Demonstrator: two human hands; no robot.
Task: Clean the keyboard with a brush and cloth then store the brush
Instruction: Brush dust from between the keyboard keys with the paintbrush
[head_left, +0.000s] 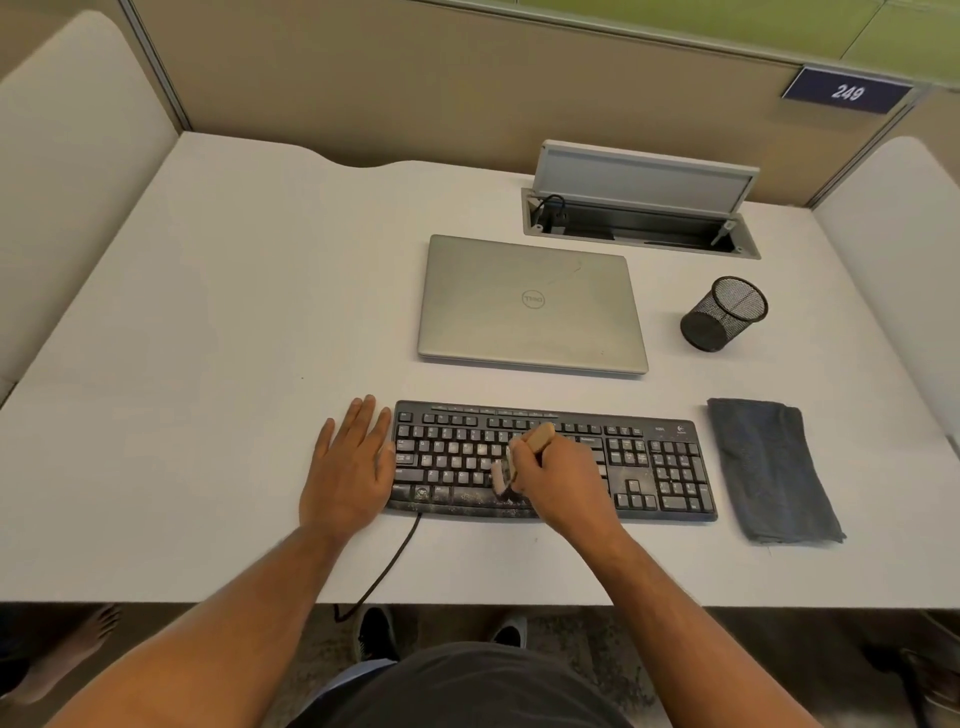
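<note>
A black keyboard (550, 462) is seen lying flat near the front edge of a white desk (208, 322), its long side parallel to that edge. Pale dust and crumbs are scattered over the keys, thickest along the bottom row and around the arrow keys. A brush (511, 457) with a light wooden handle is gripped in the right hand (563, 480), whose fingers are curled round the handle; the bristles are pressed down onto the lower middle rows of keys, and the brush is blurred. The left hand (350, 467) is laid flat on the desk with fingers straight, touching the keyboard's left end. A black cable (387, 566) is led from the keyboard's front edge over the desk edge.

A folded dark grey cloth (769, 467) is placed just beside the keyboard's right end, apart from it. A closed silver laptop (530, 304) is set behind the keyboard, with a strip of bare desk between them. A black mesh cup (724, 314) is stood upright to the right of the laptop. Behind these, a cable hatch (641, 208) is held open in the desk. Broad bare desk is left to the left of the keyboard and laptop. A plate marked 249 (848, 92) is fixed to the partition.
</note>
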